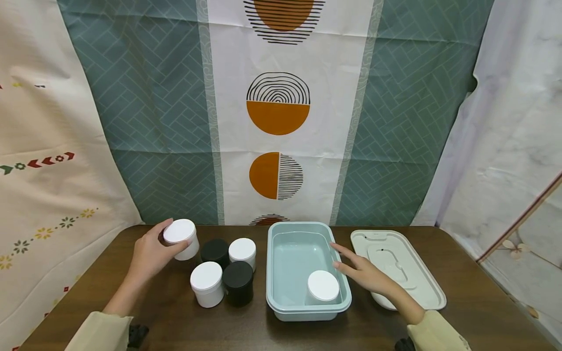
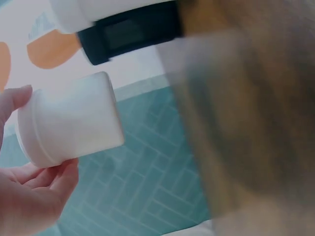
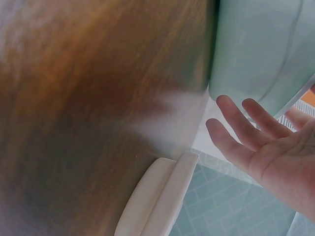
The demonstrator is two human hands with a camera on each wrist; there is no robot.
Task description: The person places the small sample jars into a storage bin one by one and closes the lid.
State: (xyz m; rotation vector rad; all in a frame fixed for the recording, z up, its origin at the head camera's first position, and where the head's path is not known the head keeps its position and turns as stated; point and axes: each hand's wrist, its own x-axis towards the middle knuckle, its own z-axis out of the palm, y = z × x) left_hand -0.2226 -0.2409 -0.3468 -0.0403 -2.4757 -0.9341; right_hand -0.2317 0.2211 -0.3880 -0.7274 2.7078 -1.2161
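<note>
White lidded jar [image 1: 184, 239] lifted in the left hand [image 1: 151, 253], well to the left of the pale blue bin [image 1: 272, 278].

Left thumb and fingers pinch the jar from opposite sides near its lid end, its long axis roughly upright and its base off the wooden table [image 1: 167, 317]; the left hand is the nearer one, and two black jars [image 1: 238, 283] and two more white jars [image 1: 207, 285] stand bunched between it and the bin. One white-topped jar [image 1: 323, 287] stands upright inside the bin, in the near right corner. Right hand [image 1: 362, 270], fingers spread and grasping nothing, is at the bin's right rim; whether the fingertips touch it, I cannot tell. Beyond that hand lies a whitish bin lid [image 1: 397, 265].
</note>
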